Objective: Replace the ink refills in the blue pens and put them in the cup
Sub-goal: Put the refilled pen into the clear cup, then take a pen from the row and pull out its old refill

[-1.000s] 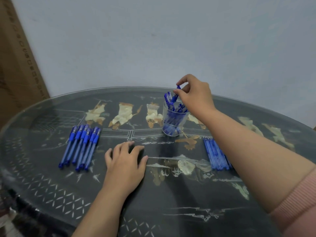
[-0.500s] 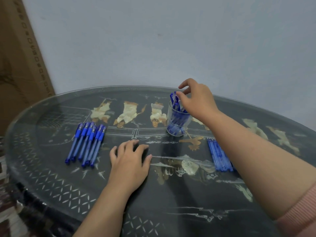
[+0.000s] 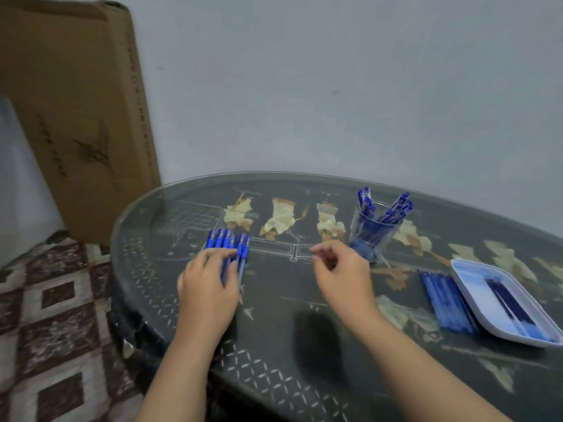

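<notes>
A row of several blue pens (image 3: 227,240) lies on the dark glass-topped table (image 3: 304,360). My left hand (image 3: 207,287) lies over the near ends of these pens, fingers touching them. My right hand (image 3: 341,275) hovers above the table between the pens and the clear cup (image 3: 370,236), fingers loosely curled, holding nothing. The cup stands upright with several blue pens in it. A bundle of blue refills (image 3: 444,303) lies to the right of my right hand.
A white tray (image 3: 475,278) with several dark refills sits at the right, beside the refill bundle. A large cardboard box (image 3: 82,117) leans against the wall left of the table. Patterned floor shows at the lower left.
My right hand left the cup and drew back toward the table's middle. My left hand slid left onto the row of pens. The view swung left, bringing the tray and box into sight.
</notes>
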Demonstrator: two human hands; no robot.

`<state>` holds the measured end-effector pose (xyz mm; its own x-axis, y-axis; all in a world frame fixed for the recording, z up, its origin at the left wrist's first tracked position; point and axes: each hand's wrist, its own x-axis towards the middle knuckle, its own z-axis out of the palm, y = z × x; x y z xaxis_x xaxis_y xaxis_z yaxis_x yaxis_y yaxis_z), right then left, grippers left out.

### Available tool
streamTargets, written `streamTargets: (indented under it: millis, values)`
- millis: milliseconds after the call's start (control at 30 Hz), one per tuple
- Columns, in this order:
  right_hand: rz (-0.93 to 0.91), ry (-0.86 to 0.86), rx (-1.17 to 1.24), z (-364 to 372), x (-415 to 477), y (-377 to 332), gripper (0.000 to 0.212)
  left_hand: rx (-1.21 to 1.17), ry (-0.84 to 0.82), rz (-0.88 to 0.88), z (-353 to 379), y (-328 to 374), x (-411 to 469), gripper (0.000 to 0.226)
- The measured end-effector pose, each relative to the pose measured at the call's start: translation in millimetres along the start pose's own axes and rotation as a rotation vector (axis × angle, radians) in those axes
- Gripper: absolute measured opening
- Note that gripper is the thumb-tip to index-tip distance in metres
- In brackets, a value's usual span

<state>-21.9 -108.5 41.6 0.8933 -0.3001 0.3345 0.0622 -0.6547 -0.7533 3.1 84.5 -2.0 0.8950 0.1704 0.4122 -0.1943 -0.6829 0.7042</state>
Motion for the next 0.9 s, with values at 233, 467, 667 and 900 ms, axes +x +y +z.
streamTargets:
  millis: [233,467,667,900]
  values:
    - [0.216,-0.273,-0.046,88,16,-38,0.015,0.069,-0.068,-0.074,-16,-26,-1,0.028]
    - [0.345,-0.252,-0.155,117,30,-47,0.011,0.157,-0.103,-0.030,-13,-28,-3,0.032]
    - [0.480,-0.243,-0.128,125,40,-48,0.005,0.198,-0.138,-0.024,-12,-30,-4,0.031]
    - [0.522,-0.195,-0.101,111,44,-50,0.003,0.188,-0.133,-0.021,-14,-32,-3,0.029]
